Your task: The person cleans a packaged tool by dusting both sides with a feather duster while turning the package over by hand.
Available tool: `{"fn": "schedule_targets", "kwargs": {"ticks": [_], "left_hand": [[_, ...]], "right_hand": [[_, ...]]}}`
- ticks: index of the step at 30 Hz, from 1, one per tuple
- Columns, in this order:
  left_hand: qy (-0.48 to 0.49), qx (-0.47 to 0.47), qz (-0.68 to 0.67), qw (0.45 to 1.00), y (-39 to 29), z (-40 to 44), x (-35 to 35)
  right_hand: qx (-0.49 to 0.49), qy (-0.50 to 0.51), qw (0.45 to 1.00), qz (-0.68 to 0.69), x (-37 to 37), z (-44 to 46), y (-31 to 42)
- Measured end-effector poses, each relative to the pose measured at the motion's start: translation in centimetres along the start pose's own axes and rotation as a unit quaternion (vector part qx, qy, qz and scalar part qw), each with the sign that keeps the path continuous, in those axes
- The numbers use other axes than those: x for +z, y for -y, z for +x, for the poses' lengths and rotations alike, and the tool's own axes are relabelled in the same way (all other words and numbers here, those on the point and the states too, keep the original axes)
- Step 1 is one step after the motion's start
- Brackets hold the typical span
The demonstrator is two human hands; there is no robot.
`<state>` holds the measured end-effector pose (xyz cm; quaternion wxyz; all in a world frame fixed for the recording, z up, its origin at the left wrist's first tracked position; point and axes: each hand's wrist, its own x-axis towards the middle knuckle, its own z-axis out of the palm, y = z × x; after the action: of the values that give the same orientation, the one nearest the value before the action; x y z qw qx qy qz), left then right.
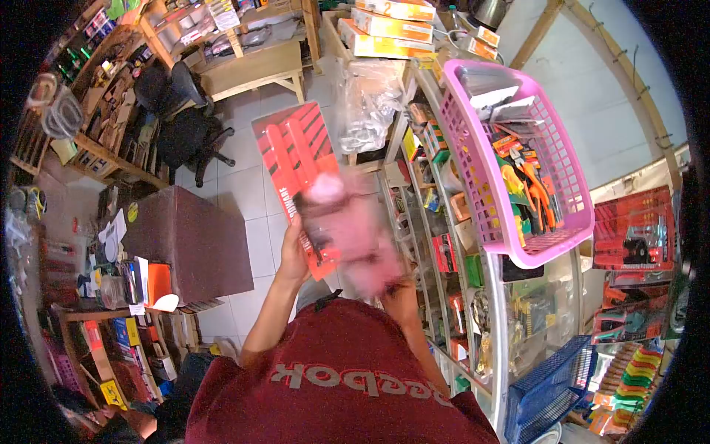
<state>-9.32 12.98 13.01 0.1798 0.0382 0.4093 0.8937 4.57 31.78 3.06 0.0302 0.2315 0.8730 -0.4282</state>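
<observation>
My left hand (293, 253) grips the lower left edge of a red packaged tool (288, 152), held upright and slightly tilted before my chest. Its clear wrapping shows red handles on a card with dark stripes. Against the package's right side is a pink cloth (359, 237), smeared by motion. My right hand (399, 292) is at the cloth's lower right, mostly hidden by it and blurred, so its fingers cannot be made out.
A pink basket (473, 170) with orange-handled tools sits on a glass display case (497, 318) at the right. Below it is a blue basket (543, 385). A brown box (185, 237) stands left, a black chair (188, 133) behind, orange-white boxes (384, 37) at the top.
</observation>
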Motion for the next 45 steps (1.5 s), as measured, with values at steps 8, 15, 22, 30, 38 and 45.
{"fn": "schedule_targets", "kwargs": {"ticks": [8,15,22,30,38,45], "left_hand": [[0.116,-0.103,-0.191,0.969,-3.5,0.6,-7.6],[0.122,-0.102,-0.251,0.955,-4.5,0.9,-11.4],[0.068,-0.081,-0.254,0.961,-7.0,1.3,-12.3],[0.021,-0.019,-0.27,0.962,-8.1,1.1,-16.8],[-0.069,-0.05,-0.216,0.973,-11.1,0.0,-13.6],[0.032,-0.048,-0.24,0.969,-10.6,2.9,-14.4]], "right_hand": [[-0.127,-0.009,0.918,0.375,5.3,4.6,-10.4],[-0.378,-0.039,0.918,-0.116,-0.1,3.6,9.7],[-0.252,0.066,0.962,-0.087,1.5,4.0,21.8],[-0.283,0.118,0.946,-0.104,5.3,3.8,16.7],[-0.187,0.153,0.963,-0.122,3.7,3.3,12.5],[-0.272,-0.016,0.962,-0.032,4.9,5.2,16.8]]}}
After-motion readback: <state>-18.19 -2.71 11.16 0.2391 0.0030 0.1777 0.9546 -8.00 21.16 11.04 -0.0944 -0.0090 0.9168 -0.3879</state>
